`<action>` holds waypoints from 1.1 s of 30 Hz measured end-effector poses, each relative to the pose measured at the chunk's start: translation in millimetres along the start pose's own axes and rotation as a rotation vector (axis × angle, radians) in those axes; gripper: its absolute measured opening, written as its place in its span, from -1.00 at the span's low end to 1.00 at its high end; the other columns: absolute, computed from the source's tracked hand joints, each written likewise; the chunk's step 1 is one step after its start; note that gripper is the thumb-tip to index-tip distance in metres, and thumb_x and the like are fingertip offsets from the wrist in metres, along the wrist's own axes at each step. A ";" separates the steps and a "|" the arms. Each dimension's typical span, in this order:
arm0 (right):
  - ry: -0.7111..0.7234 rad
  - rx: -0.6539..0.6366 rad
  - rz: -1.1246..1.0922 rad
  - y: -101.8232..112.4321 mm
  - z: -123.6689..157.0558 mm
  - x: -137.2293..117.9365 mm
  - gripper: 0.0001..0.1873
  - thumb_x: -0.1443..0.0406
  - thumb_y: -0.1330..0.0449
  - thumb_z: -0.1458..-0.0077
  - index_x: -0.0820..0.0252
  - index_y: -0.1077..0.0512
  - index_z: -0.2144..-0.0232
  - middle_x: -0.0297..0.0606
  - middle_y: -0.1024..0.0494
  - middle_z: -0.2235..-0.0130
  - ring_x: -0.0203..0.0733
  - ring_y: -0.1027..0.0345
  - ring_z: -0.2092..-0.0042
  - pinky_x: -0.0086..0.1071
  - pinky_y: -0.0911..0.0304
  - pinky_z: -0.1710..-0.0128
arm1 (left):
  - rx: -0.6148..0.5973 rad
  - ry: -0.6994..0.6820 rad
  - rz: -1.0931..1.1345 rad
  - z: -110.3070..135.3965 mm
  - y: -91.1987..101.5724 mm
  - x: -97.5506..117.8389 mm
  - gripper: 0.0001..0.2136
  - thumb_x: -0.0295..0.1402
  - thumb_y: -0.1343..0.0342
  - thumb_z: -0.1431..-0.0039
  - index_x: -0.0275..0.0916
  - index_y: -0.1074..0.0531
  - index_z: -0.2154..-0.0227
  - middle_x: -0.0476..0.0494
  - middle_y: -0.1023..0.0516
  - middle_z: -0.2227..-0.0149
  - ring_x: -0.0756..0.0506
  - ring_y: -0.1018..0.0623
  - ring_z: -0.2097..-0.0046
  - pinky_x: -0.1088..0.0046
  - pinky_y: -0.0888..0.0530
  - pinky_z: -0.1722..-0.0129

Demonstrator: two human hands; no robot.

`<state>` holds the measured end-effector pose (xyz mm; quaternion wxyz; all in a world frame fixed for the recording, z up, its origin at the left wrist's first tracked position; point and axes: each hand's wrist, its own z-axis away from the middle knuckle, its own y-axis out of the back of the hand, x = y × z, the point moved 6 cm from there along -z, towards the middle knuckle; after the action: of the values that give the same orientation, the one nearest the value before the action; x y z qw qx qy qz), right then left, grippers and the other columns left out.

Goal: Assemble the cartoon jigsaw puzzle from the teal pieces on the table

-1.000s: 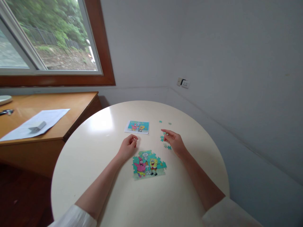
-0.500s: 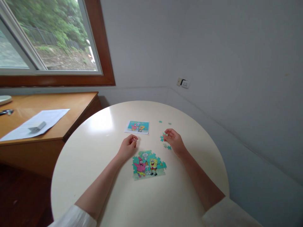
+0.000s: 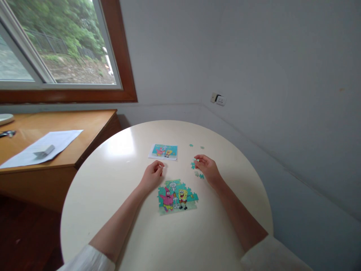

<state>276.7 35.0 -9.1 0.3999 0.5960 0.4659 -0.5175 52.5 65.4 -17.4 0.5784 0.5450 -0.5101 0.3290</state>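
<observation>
The pale wall point(image 3: 267, 56) forms the background, and the round white table point(image 3: 93, 188) occupies the central area in front of it. A window point(image 3: 121, 56) with a reddish-brown wooden frame is located at the upper left. Below the window is a wooden desk point(image 3: 93, 122), which supports a white paper sheet point(image 3: 66, 138). The partly assembled puzzle point(image 3: 177, 199) lies flat on the table, between the two forearms; its upper and right edges are stepped and incomplete. The left hand point(image 3: 153, 174) rests at the upper left of the puzzle, with the fingers curled inward and the thumb close to the forefinger; whether anything is held between them cannot be told. The right hand point(image 3: 208, 169) is positioned to the upper right of the puzzle, with the fingers bent and the forefinger tip set apart from the thumb tip, directly at a small group of loose pieces point(image 3: 193, 165); whether a piece is gripped cannot be told. The picture card point(image 3: 164, 151) lies beyond the left hand and shows three cartoon characters. A grey block point(image 3: 44, 150) sits on the paper sheet. Two far pieces point(image 3: 191, 145) lie beyond the right hand, apart from each other.
</observation>
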 end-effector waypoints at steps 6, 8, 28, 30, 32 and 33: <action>0.011 -0.014 0.012 -1.0 0.8 -1.8 -0.74 0.20 -0.25 0.25 0.21 -0.39 0.44 -0.44 -0.32 0.59 -0.38 -0.24 0.52 -0.43 -0.24 0.46 | 0.005 -0.005 -0.002 0.5 0.7 0.3 -0.88 -0.33 0.06 0.05 -0.26 -0.30 0.48 0.10 -0.21 0.70 0.05 -0.24 0.60 0.53 -0.17 0.55; 0.013 -0.016 0.018 -0.9 0.9 -1.3 -0.74 0.20 -0.25 0.25 0.21 -0.41 0.44 -0.44 -0.32 0.59 -0.39 -0.23 0.52 -0.43 -0.23 0.47 | 0.005 -0.007 -0.006 0.6 0.8 0.2 -0.88 -0.33 0.06 0.05 -0.26 -0.31 0.48 0.11 -0.21 0.70 0.05 -0.24 0.60 0.54 -0.17 0.55; -0.018 -0.021 0.030 -1.2 0.3 1.8 -0.70 0.17 -0.30 0.32 0.23 -0.43 0.48 -0.34 -0.45 0.54 -0.33 -0.32 0.48 -0.39 -0.28 0.40 | -0.010 -0.008 0.019 -1.4 -0.9 -4.6 -0.89 -0.34 0.07 0.04 -0.26 -0.29 0.47 0.11 -0.19 0.70 0.05 -0.22 0.60 0.55 -0.14 0.56; -0.018 -0.009 0.050 0.5 0.4 1.4 -0.69 0.14 -0.28 0.29 0.24 -0.45 0.47 -0.30 -0.47 0.52 -0.31 -0.34 0.47 -0.36 -0.30 0.38 | -0.009 -0.004 0.015 -1.0 -1.2 -4.1 -0.89 -0.35 0.08 0.04 -0.26 -0.29 0.47 0.11 -0.20 0.70 0.05 -0.23 0.60 0.55 -0.15 0.56; -0.008 0.006 0.060 2.3 0.2 0.1 -0.67 0.12 -0.26 0.26 0.24 -0.46 0.45 -0.27 -0.50 0.48 -0.29 -0.35 0.46 -0.34 -0.31 0.36 | -0.004 -0.003 0.006 -0.3 -1.1 -3.1 -0.89 -0.37 0.08 0.04 -0.26 -0.29 0.47 0.11 -0.21 0.69 0.05 -0.24 0.59 0.55 -0.16 0.55; 0.002 0.010 0.066 2.5 0.3 -1.1 -0.66 0.11 -0.25 0.25 0.24 -0.46 0.44 -0.25 -0.51 0.46 -0.29 -0.36 0.45 -0.34 -0.31 0.36 | -0.001 -0.003 0.001 0.0 -0.9 -2.7 -0.90 -0.38 0.08 0.04 -0.26 -0.29 0.46 0.10 -0.21 0.69 0.05 -0.25 0.58 0.54 -0.17 0.55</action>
<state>279.1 34.0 -8.1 0.4132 0.6137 0.4438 -0.5056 52.6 65.7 -20.3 0.5777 0.5449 -0.5113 0.3285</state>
